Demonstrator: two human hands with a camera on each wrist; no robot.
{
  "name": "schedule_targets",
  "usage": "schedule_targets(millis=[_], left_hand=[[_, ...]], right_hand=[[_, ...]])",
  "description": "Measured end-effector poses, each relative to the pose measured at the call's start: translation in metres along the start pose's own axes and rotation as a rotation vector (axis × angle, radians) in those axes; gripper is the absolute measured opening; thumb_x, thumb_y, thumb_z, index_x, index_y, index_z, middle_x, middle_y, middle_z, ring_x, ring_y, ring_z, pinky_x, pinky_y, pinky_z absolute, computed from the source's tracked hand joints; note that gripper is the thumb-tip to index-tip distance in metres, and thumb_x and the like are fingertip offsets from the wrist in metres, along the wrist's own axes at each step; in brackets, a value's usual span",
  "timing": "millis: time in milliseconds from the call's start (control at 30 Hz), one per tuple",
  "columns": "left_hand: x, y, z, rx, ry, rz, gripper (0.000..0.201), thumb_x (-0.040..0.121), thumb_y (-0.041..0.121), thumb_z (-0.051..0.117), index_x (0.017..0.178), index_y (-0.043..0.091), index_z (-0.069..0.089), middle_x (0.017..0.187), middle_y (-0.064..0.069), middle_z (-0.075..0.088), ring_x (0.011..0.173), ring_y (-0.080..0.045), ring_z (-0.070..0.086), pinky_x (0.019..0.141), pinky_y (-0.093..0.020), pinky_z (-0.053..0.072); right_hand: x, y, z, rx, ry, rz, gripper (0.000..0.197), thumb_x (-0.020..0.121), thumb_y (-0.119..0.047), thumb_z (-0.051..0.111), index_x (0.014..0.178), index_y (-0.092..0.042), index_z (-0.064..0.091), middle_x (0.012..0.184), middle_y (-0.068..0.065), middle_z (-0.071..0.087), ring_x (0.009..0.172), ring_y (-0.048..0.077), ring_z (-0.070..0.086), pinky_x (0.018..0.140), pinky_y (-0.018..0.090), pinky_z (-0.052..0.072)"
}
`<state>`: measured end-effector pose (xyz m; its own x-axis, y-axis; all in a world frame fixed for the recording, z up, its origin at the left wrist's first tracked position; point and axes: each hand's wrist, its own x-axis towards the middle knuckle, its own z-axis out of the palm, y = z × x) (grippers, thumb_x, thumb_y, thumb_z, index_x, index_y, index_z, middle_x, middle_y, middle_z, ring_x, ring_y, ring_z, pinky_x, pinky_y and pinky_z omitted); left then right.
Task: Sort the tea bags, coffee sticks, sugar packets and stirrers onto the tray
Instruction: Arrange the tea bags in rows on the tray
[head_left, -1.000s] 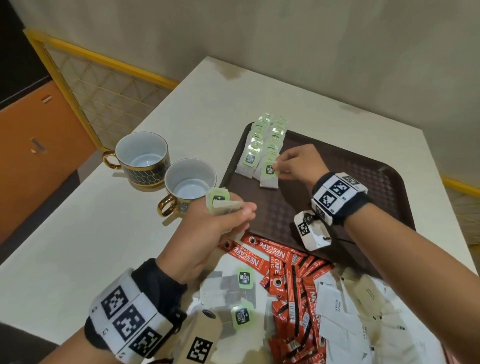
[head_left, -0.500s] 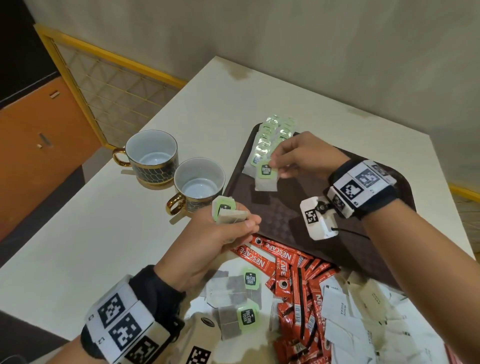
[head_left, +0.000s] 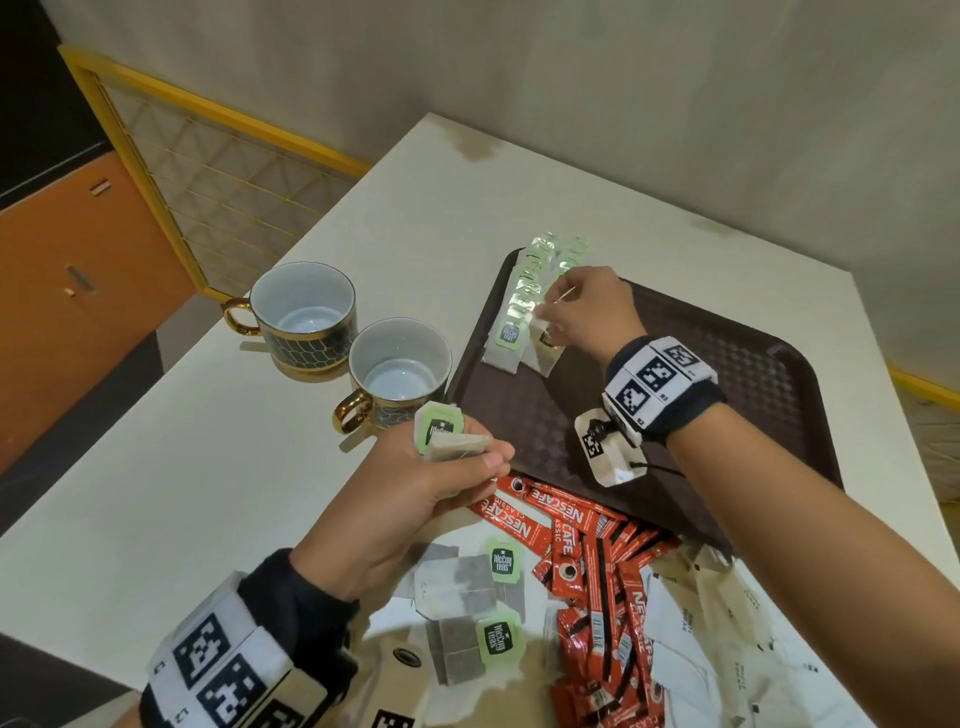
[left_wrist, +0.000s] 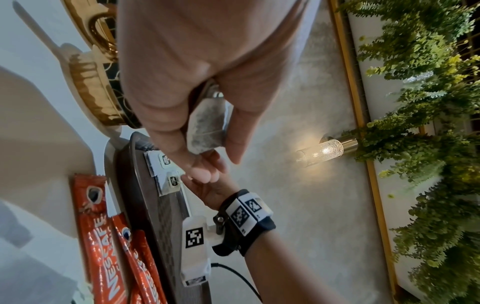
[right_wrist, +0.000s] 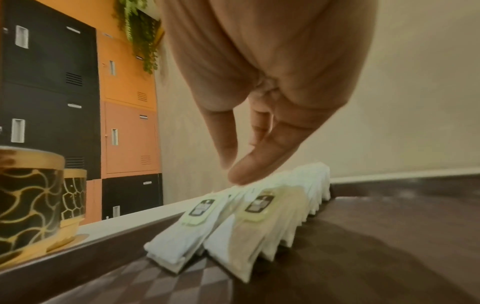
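Observation:
Two rows of green-tagged tea bags (head_left: 511, 332) lie overlapped at the far left of the brown tray (head_left: 753, 395). My right hand (head_left: 550, 317) reaches over them, and its straight fingertips touch the top of the right row (right_wrist: 249, 216); in the right wrist view the right hand (right_wrist: 233, 170) pinches nothing. My left hand (head_left: 467, 452) hovers at the tray's near left corner and grips a small bunch of tea bags (head_left: 441, 434), seen as a grey bag (left_wrist: 207, 123) between thumb and fingers in the left wrist view.
Two gold-handled cups (head_left: 304, 317) (head_left: 397, 364) stand left of the tray. Loose tea bags (head_left: 483, 603), red coffee sticks (head_left: 597, 582) and white sugar packets (head_left: 701, 649) are heaped on the table (head_left: 182, 493) in front of the tray.
My right hand carried a tea bag to the front of the right row and let it go; its fingertips now rest on the row. My left hand kept its bunch and barely moved.

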<state>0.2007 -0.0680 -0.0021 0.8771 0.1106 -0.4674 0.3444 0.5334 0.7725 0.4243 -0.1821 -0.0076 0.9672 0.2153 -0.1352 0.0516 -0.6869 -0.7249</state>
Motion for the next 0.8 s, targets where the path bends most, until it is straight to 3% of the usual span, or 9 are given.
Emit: schedule_targets(millis=[100,200,300,333,400,467,567,667,800], left_hand=[[0.001,0.001,0.000,0.010,0.005,0.007,0.029,0.072,0.003,0.072,0.097,-0.009,0.064,0.094,-0.023,0.072,0.080,-0.017,0.071,0.076,-0.025,0.059],[0.001,0.002,0.003,0.015,-0.002,0.012,0.045,0.063,0.011,0.075,0.100,-0.012,0.064,0.097,-0.026,0.070,0.081,-0.019,0.070,0.074,-0.024,0.060],[0.003,0.001,0.005,0.006,-0.026,-0.001,0.032,0.072,0.003,0.073,0.100,-0.010,0.065,0.088,-0.015,0.073,0.081,-0.016,0.071,0.069,-0.020,0.058],[0.003,0.001,0.006,0.013,-0.034,-0.004,0.025,0.076,0.000,0.071,0.098,-0.008,0.065,0.086,-0.013,0.074,0.081,-0.015,0.071,0.069,-0.019,0.058],[0.004,0.000,0.007,0.023,-0.042,-0.007,0.018,0.079,-0.002,0.070,0.096,-0.005,0.066,0.086,-0.012,0.074,0.081,-0.015,0.071,0.071,-0.020,0.058],[0.003,0.001,0.006,0.022,-0.041,-0.012,0.017,0.079,-0.002,0.070,0.096,-0.004,0.066,0.086,-0.012,0.074,0.081,-0.015,0.071,0.072,-0.021,0.059],[0.002,0.001,0.006,0.022,-0.032,-0.018,0.016,0.079,-0.003,0.069,0.095,-0.004,0.066,0.088,-0.013,0.074,0.080,-0.016,0.071,0.072,-0.021,0.059],[0.002,0.001,0.005,0.027,-0.020,-0.023,0.017,0.079,-0.003,0.069,0.096,-0.005,0.065,0.089,-0.014,0.075,0.080,-0.016,0.071,0.073,-0.023,0.060],[0.003,0.000,0.004,0.015,-0.017,-0.029,0.022,0.077,-0.002,0.070,0.098,-0.006,0.065,0.089,-0.015,0.074,0.081,-0.017,0.071,0.075,-0.024,0.060]], right_hand=[[-0.005,0.010,-0.013,-0.123,0.085,0.031,0.014,0.082,-0.011,0.069,0.094,-0.012,0.063,0.100,0.014,0.067,0.085,0.030,0.068,0.076,0.043,0.060],[-0.016,0.015,-0.017,-0.229,-0.001,0.118,0.037,0.091,-0.016,0.061,0.123,0.001,0.056,0.122,0.014,0.059,0.112,0.030,0.058,0.093,0.035,0.046],[-0.020,0.014,-0.007,0.038,-0.059,0.161,0.012,0.098,-0.020,0.053,0.089,-0.012,0.053,0.082,0.001,0.048,0.071,0.018,0.053,0.061,0.021,0.042],[-0.018,0.012,-0.003,0.124,-0.066,0.202,0.023,0.098,-0.020,0.052,0.077,-0.015,0.046,0.073,-0.001,0.043,0.060,0.015,0.045,0.055,0.022,0.041],[-0.012,0.010,0.008,0.295,-0.110,0.250,0.024,0.098,-0.018,0.050,0.074,-0.017,0.048,0.074,0.001,0.048,0.069,0.020,0.051,0.076,0.040,0.053],[-0.005,0.008,0.014,0.363,-0.122,0.256,0.016,0.097,-0.016,0.049,0.083,-0.014,0.057,0.082,0.002,0.054,0.089,0.025,0.053,0.096,0.047,0.047],[-0.004,0.002,0.016,0.416,-0.104,0.267,0.034,0.098,-0.011,0.046,0.123,0.010,0.054,0.106,0.018,0.060,0.103,0.032,0.056,0.090,0.038,0.044],[0.004,0.003,0.014,0.290,-0.067,0.364,0.042,0.097,0.000,0.042,0.139,0.006,0.039,0.141,0.023,0.045,0.128,0.034,0.046,0.098,0.028,0.038],[-0.002,0.004,0.013,0.032,-0.027,0.222,0.047,0.095,0.005,0.042,0.142,0.002,0.034,0.138,0.020,0.044,0.128,0.032,0.044,0.098,0.026,0.034]])
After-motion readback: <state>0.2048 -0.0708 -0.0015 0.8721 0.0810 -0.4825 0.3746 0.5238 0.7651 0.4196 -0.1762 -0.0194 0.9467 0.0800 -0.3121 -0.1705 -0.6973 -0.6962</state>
